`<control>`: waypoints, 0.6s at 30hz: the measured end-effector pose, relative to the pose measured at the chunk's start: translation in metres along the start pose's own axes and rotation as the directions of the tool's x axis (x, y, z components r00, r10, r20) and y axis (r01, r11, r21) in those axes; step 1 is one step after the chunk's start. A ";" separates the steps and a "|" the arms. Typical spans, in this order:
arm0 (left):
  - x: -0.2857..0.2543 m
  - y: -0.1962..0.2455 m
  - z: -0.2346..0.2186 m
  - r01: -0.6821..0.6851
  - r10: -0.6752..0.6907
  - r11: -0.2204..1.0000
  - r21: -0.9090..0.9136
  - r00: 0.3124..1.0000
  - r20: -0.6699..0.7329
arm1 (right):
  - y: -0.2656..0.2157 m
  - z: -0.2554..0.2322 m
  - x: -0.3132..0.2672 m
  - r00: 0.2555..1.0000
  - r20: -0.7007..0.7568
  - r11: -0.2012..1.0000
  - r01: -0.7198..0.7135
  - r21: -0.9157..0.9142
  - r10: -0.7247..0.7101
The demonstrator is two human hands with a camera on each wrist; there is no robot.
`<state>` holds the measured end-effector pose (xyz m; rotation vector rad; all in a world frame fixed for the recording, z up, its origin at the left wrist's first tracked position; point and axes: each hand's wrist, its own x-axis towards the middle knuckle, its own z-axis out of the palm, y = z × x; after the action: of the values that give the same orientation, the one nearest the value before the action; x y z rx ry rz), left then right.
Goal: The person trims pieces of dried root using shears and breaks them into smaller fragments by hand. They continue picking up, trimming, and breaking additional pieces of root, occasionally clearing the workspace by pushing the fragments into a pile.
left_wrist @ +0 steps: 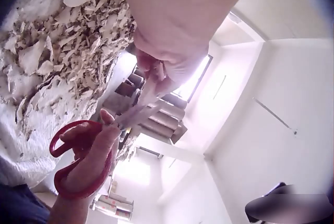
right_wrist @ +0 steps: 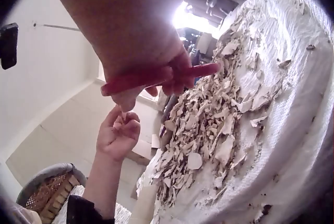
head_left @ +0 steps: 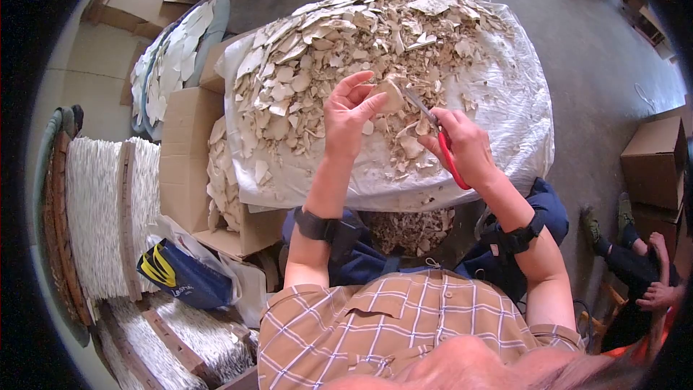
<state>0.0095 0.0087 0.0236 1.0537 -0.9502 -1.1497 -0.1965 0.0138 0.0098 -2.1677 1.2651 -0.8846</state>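
My left hand [head_left: 346, 117] pinches a pale, flat, rounded piece [head_left: 392, 97] between thumb and fingers above the heap. Fingers and thumb of my right hand [head_left: 465, 148] are curled round the red handles of a pair of scissors [head_left: 453, 162], whose blades point at the piece's right edge. In the left wrist view the scissors [left_wrist: 83, 182] meet or nearly meet the piece [left_wrist: 150, 89]; whether the blades touch it I cannot tell. The right wrist view shows the red handles [right_wrist: 138, 79] round my right hand, with my left hand [right_wrist: 119, 138] beyond.
Pale flakes and scraps [head_left: 303, 65] are heaped on a white sheet [head_left: 516, 123]. At the left stand a cardboard box [head_left: 189, 152], stacked pale sheets [head_left: 94, 209] and a blue bag [head_left: 188, 274]. Another person's hands [head_left: 658, 295] show at the right edge, near cardboard boxes [head_left: 653, 162].
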 end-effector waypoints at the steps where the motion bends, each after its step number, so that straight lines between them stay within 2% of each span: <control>1: 0.000 0.001 0.001 0.001 -0.001 1.000 0.000 1.000 -0.001 | -0.001 0.000 -0.001 0.999 -0.003 0.999 0.040 -0.025 -0.040; 2: 0.000 0.001 0.001 0.006 -0.005 1.000 -0.007 1.000 0.023 | -0.001 0.000 -0.001 0.997 -0.003 0.996 0.079 -0.051 -0.080; 6: 0.001 0.003 -0.003 0.029 -0.026 0.999 -0.029 0.995 0.098 | -0.003 -0.003 -0.002 0.996 0.035 0.993 0.085 -0.084 -0.082; 10: -0.002 0.004 0.000 0.034 -0.035 0.999 0.020 0.997 0.070 | -0.001 0.003 -0.004 0.996 0.035 0.996 0.084 -0.029 -0.083; 12: -0.006 -0.001 0.010 0.175 -0.164 0.928 -0.328 0.984 0.062 | 0.000 0.008 -0.006 0.998 0.013 0.998 0.069 0.007 -0.069; 16: -0.009 -0.004 0.015 0.178 -0.179 0.907 -0.381 0.983 0.034 | 0.002 0.013 -0.006 0.996 -0.058 0.995 0.073 0.071 -0.069; 18: -0.005 -0.007 0.006 0.111 -0.119 0.931 -0.348 0.993 0.000 | 0.002 0.012 -0.006 0.992 -0.099 0.991 0.090 0.097 -0.081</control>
<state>0.0015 0.0126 0.0179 0.8387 -0.6423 -1.3441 -0.1908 0.0187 -0.0015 -2.1361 1.1518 -1.0744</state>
